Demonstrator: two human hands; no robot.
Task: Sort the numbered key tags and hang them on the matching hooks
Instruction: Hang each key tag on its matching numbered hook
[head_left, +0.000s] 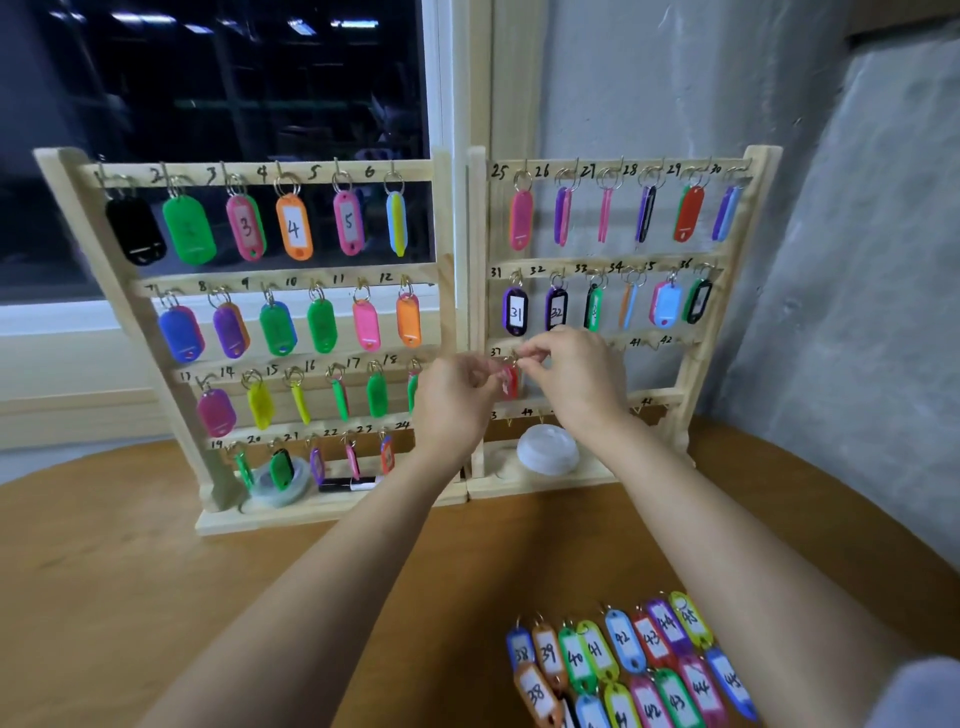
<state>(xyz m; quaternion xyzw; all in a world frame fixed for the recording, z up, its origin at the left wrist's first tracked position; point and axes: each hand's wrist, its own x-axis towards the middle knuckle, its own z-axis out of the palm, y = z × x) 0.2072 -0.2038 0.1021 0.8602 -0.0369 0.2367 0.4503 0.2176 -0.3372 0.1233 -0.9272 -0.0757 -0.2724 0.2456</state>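
Two wooden hook racks stand side by side: the left rack carries tags under numbers 1 to 24, the right rack has tags from 25 to 36. Under the number 37 hangs a red key tag. My left hand pinches it from the left, and my right hand pinches its metal ring at the hook. Hooks 41 and 42 on that row are bare. Several numbered tags, 38 to 45, lie in rows on the table near my right forearm.
A white lid-like object sits on the right rack's base. A tape roll and a black marker lie on the left rack's base. The round wooden table stands against a window and a grey wall.
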